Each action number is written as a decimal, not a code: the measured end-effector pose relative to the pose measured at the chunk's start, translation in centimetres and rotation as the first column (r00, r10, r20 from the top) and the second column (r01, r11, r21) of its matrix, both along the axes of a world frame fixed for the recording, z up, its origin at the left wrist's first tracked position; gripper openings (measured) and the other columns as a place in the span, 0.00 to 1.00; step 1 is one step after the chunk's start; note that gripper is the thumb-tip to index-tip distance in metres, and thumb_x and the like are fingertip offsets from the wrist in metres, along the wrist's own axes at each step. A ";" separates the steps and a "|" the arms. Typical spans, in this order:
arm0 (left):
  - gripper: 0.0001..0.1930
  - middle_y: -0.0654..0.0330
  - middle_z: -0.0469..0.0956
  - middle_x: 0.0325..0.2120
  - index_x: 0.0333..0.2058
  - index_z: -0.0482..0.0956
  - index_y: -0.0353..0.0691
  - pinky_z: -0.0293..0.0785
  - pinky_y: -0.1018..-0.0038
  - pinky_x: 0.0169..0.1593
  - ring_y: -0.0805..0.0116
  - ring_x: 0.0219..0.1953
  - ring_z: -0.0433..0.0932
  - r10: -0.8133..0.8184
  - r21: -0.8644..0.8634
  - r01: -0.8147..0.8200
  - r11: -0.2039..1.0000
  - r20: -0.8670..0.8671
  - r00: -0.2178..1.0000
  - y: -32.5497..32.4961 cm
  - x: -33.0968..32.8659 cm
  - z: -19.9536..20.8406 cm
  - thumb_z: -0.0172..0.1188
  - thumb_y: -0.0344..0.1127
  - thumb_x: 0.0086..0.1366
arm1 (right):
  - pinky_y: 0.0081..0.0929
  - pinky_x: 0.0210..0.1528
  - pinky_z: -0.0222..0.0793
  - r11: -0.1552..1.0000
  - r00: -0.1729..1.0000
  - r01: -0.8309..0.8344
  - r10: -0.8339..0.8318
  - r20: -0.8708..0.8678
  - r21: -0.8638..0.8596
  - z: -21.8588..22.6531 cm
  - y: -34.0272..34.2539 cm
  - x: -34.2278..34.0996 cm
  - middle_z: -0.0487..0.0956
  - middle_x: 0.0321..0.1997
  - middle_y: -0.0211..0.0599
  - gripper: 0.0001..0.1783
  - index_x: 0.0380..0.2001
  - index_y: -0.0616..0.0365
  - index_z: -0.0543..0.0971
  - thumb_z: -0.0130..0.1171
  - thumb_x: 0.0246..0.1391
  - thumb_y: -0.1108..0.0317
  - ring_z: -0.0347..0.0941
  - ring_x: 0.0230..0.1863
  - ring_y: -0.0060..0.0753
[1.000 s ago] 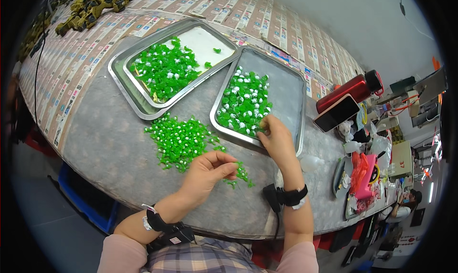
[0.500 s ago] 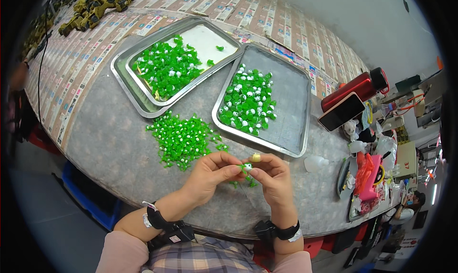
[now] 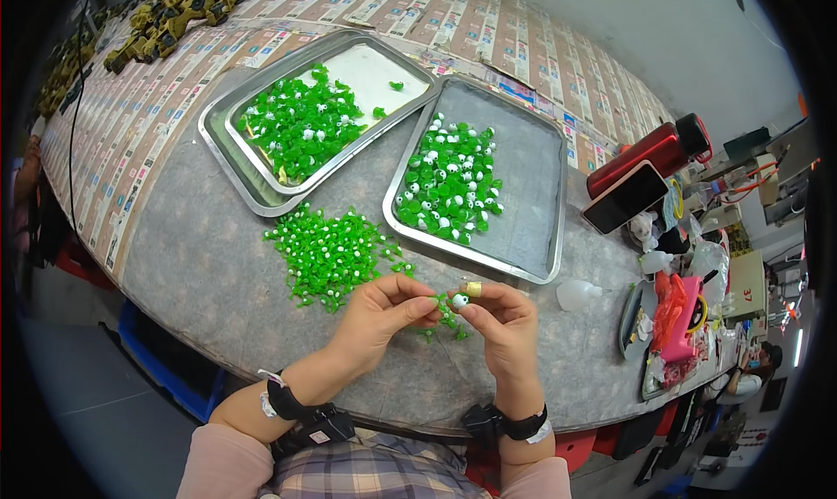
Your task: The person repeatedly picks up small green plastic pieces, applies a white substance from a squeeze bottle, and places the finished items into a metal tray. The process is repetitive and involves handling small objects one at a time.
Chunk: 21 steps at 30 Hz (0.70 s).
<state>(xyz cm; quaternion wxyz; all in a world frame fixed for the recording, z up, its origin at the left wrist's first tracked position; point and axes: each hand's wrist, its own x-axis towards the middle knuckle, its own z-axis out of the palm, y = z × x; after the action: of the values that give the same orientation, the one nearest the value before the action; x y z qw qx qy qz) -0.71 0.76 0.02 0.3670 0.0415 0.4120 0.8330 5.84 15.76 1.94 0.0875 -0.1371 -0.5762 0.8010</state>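
Close together above the near side of the table, both my hands are closed in pinches. A small white ball with dark marks and green parts around it, like an eyeball (image 3: 459,300), is between the thumb and fingers of my right hand (image 3: 504,325). My left hand (image 3: 384,314) pinches a small green plastic piece (image 3: 441,305) right beside the ball; the fingertips partly hide it. One right finger wears a yellowish wrap (image 3: 472,288). Beyond my left hand lies a heap of small green pieces with white tips (image 3: 323,259). A few more green pieces (image 3: 458,330) lie under my hands.
Two metal trays, the left (image 3: 266,206) and the right (image 3: 534,176), hold green-and-white parts. To the right are a red bottle (image 3: 641,161), a phone (image 3: 624,197), a small translucent bottle (image 3: 575,295) and a pink item (image 3: 682,332). Yellow toy vehicles (image 3: 179,15) lie far left.
My right hand has shifted slightly right, and the white ball now shows more plainly at its fingertips. The gap between the two hands has widened a little. The view has shifted slightly.
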 end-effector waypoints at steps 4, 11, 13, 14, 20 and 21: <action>0.06 0.59 0.74 0.26 0.31 0.72 0.33 0.72 0.81 0.34 0.74 0.28 0.74 -0.010 -0.017 0.010 1.000 -0.003 1.000 0.0 0.0 0.1 0.53 0.29 0.55 | 0.18 0.37 0.67 0.999 0.999 -0.024 0.025 -0.030 0.033 0.0 -0.1 0.0 0.75 0.34 0.40 0.11 0.33 0.63 0.72 0.55 0.41 0.81 0.72 0.36 0.26; 0.06 0.60 0.74 0.26 0.31 0.73 0.32 0.71 0.82 0.33 0.76 0.28 0.73 0.010 -0.084 -0.020 0.996 -0.118 0.993 0.0 0.2 0.0 0.55 0.27 0.54 | 0.18 0.38 0.67 0.982 0.999 -0.054 0.054 0.004 0.181 0.2 -0.7 0.0 0.75 0.34 0.38 0.10 0.32 0.64 0.72 0.55 0.42 0.80 0.72 0.36 0.25; 0.06 0.61 0.74 0.26 0.30 0.74 0.33 0.70 0.83 0.33 0.77 0.28 0.73 0.007 -0.162 -0.043 0.986 -0.218 0.976 -0.1 0.3 0.1 0.55 0.27 0.53 | 0.17 0.38 0.67 0.987 0.998 -0.066 0.065 0.017 0.145 0.1 -0.6 0.1 0.75 0.33 0.38 0.11 0.32 0.64 0.72 0.56 0.41 0.80 0.72 0.36 0.25; 0.05 0.60 0.75 0.26 0.29 0.74 0.33 0.70 0.82 0.32 0.76 0.28 0.73 0.004 -0.219 -0.084 0.972 -0.341 0.940 -0.1 0.4 0.3 0.56 0.26 0.52 | 0.17 0.38 0.67 0.993 0.998 -0.053 0.051 0.029 0.105 0.3 -0.5 0.1 0.75 0.33 0.37 0.11 0.33 0.64 0.72 0.56 0.42 0.80 0.72 0.35 0.24; 0.05 0.58 0.75 0.24 0.25 0.74 0.35 0.69 0.78 0.29 0.70 0.25 0.73 -0.119 -0.324 -0.332 0.886 -0.850 0.514 -0.1 0.2 1.2 0.59 0.26 0.47 | 0.15 0.37 0.66 0.974 0.980 -0.183 0.170 0.104 0.132 0.4 0.8 0.4 0.75 0.33 0.36 0.14 0.37 0.65 0.73 0.55 0.44 0.76 0.71 0.34 0.21; 0.05 0.58 0.75 0.24 0.25 0.74 0.35 0.68 0.78 0.28 0.69 0.24 0.73 -0.124 -0.317 -0.352 0.881 -0.872 0.473 -0.1 0.2 1.1 0.60 0.26 0.46 | 0.15 0.36 0.66 0.969 0.977 -0.198 0.183 0.111 0.149 0.5 0.8 0.4 0.75 0.33 0.36 0.13 0.37 0.65 0.73 0.55 0.44 0.76 0.71 0.34 0.21</action>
<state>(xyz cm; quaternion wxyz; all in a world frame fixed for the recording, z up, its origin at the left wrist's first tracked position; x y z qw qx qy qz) -0.46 0.66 1.10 0.0456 0.3434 0.7248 0.5956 6.25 16.53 2.46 -0.0072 -0.1122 -0.6523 0.7496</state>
